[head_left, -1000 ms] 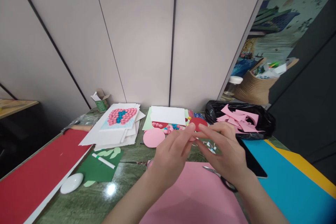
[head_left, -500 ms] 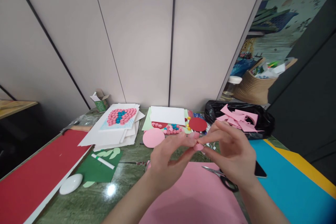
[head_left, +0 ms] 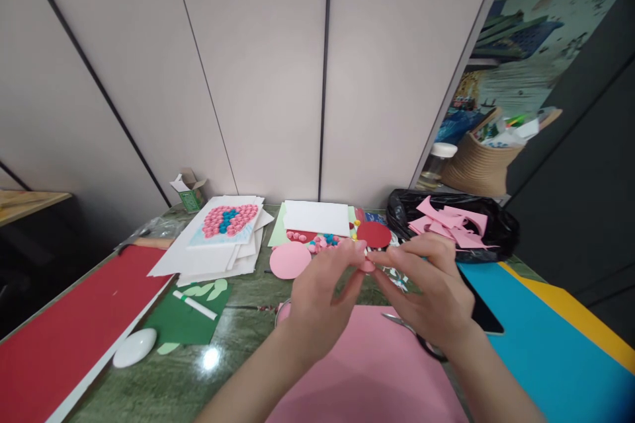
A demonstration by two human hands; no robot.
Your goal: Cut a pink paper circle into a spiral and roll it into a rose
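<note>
A small pink paper strip, partly rolled as far as I can tell, is pinched between both hands above the table. My left hand closes on its left side with thumb and forefinger. My right hand pinches the opposite side, fingertips nearly touching those of the left. Most of the strip is hidden by fingers. Below the hands lies a large pink sheet. Scissors rest on that sheet, their black handles partly covered by my right hand. A round pink paper disc lies beyond my left hand.
Pink paper scraps fill a black plastic bag at the back right. A picture with pink and blue paper rolls tops a white stack at left. Around stand a red sheet, white mouse, glue-like white stick and blue sheet.
Both hands have shifted slightly up and left with the pink paper strip. Less of the strip shows now, and the right hand has uncovered more of the dark phone-like slab.
</note>
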